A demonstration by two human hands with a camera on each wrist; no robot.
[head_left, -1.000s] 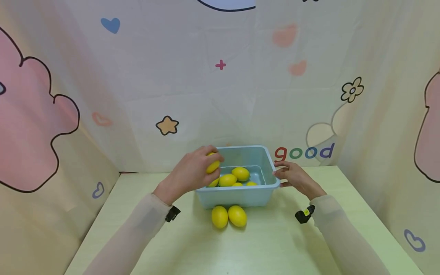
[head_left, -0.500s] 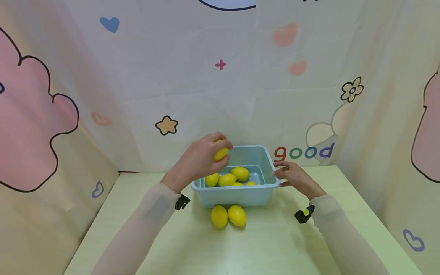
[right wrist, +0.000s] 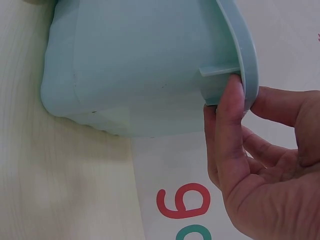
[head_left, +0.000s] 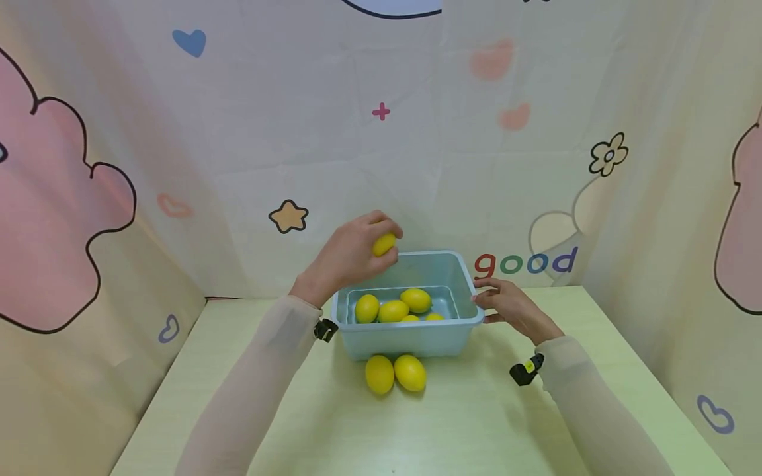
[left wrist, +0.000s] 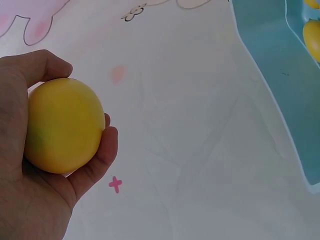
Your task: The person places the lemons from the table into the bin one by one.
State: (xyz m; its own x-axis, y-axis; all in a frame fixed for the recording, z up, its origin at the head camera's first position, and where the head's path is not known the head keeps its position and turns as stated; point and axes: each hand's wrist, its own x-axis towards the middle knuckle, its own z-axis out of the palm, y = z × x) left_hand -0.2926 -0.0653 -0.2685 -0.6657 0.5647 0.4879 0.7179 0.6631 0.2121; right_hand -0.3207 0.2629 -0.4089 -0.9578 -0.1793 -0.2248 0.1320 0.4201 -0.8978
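My left hand (head_left: 351,250) grips a yellow lemon (head_left: 383,244) above the back left part of a light blue bin (head_left: 411,340). In the left wrist view the fingers and thumb curl round that lemon (left wrist: 65,125), clear of the bin (left wrist: 280,75). At the bin's right side my right hand (head_left: 514,307) pinches the rim; the right wrist view shows the thumb and fingers of this hand (right wrist: 270,165) on either side of the rim (right wrist: 247,55). Several lemons (head_left: 393,311) lie inside the bin.
Two more lemons, one on the left (head_left: 380,375) and one on the right (head_left: 410,373), lie side by side on the pale table (head_left: 333,430) in front of the bin. A printed curtain (head_left: 381,165) hangs behind the table and along both sides.
My left hand has risen up and a little to the right with its lemon, from low over the bin's left side. My right hand stays on the rim, and the bin has not moved.
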